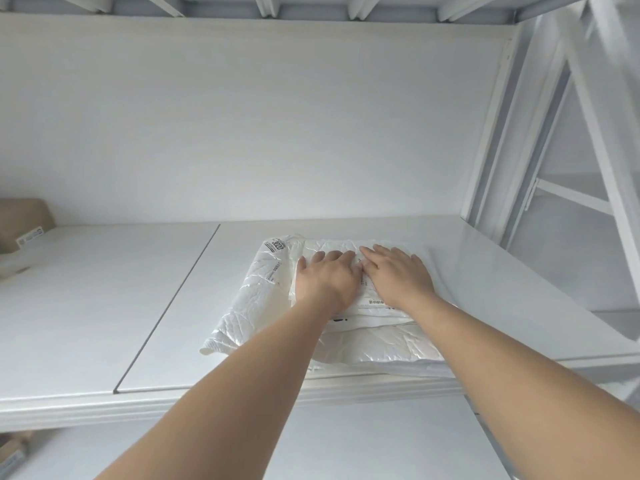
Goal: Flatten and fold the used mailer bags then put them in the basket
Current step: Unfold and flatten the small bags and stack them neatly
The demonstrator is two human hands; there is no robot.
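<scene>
A crinkled white mailer bag [263,299] with black print lies flat on the white shelf board [104,306], near its front right part. My left hand [327,278] presses down on the middle of the bag with straight fingers. Just to its right, my right hand [398,275] lies flat on the bag too, fingers straight and touching the left hand's fingertips. The bag's near edge reaches the shelf's front lip. No basket is in view.
A brown cardboard parcel [24,223] with a white label sits at the far left of the shelf. A dark seam [166,306] splits the shelf board. White metal rack posts [588,150] rise on the right; the wall stands behind.
</scene>
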